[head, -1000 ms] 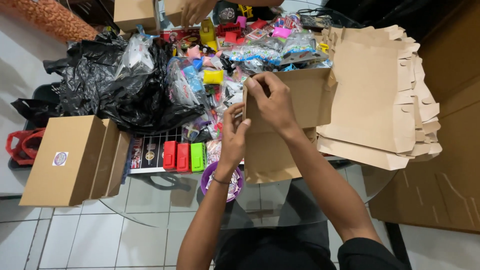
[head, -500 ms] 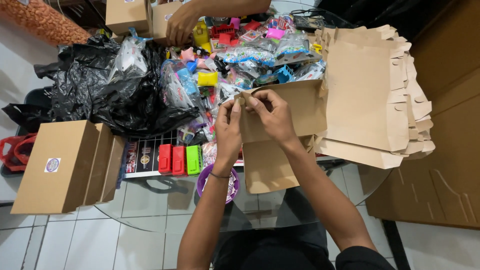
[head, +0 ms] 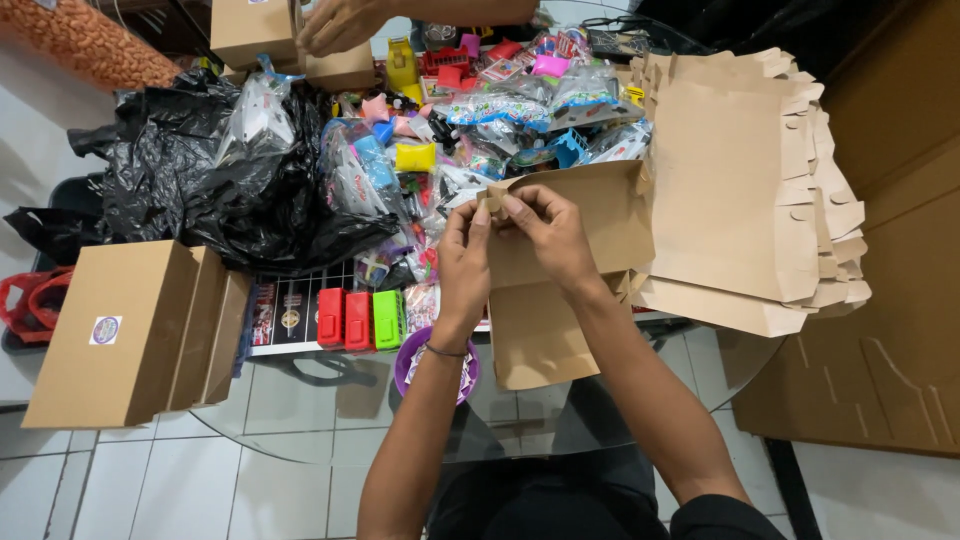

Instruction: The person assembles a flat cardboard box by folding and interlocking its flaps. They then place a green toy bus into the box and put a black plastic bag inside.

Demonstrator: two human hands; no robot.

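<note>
Between the left hand [head: 463, 262] and the right hand [head: 548, 232] is a flat brown cardboard box blank [head: 560, 290], pinched at its top corner by the fingers of both. Just right of the right hand lies a stack of flat brown die-cut cardboard blanks [head: 745, 190] with notched edges. Well left of the left hand stand folded-up brown cardboard boxes [head: 135, 330] in a row; the nearest bears a small round white-and-purple sticker label [head: 104, 329]. Just left of and below the left hand sit small red and green rectangular packs [head: 358, 319] side by side. Beyond both hands lies a heap of clear plastic packets of colourful items [head: 500, 110]. Far beyond the left hand, another person's hand [head: 335, 22] rests on more brown cardboard boxes [head: 250, 30].
</note>
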